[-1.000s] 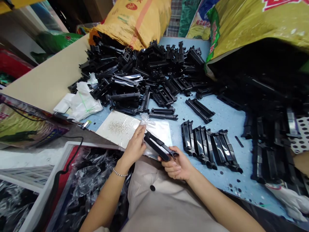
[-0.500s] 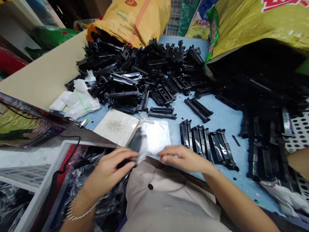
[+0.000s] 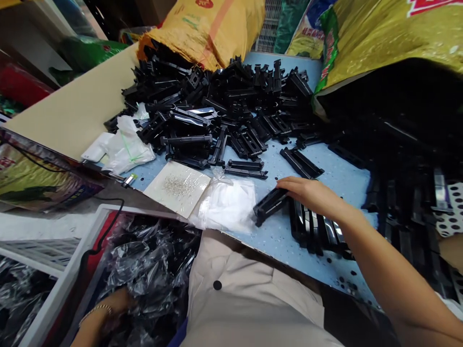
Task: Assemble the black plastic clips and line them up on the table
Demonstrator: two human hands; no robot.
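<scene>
My right hand (image 3: 304, 190) is closed on a black plastic part (image 3: 269, 206), which is tilted above the blue tabletop beside a stack of clear plastic bags (image 3: 231, 205). Under my right wrist lie several more black plastic parts (image 3: 314, 229) in a row. Low at the left, my left hand (image 3: 121, 301) is down in a white-rimmed crate (image 3: 104, 212) among bagged black parts (image 3: 144, 255). Blur and plastic hide its fingers, so I cannot see whether it holds anything. Left of the bags is a cream tile (image 3: 177, 188) with tiny pieces scattered on it.
A large heap of black parts (image 3: 217, 106) covers the back of the table, below an orange sack (image 3: 213, 29). A yellow sack (image 3: 390, 38) gapes over another heap at the right. Crumpled white bags (image 3: 126, 149) lie at the left edge. Another person's arm (image 3: 450, 250) shows far right.
My left hand has moved from the table edge down into the crate, and the bagged black part it held is gone from above the table. My right hand has moved right and gripped a black part.
</scene>
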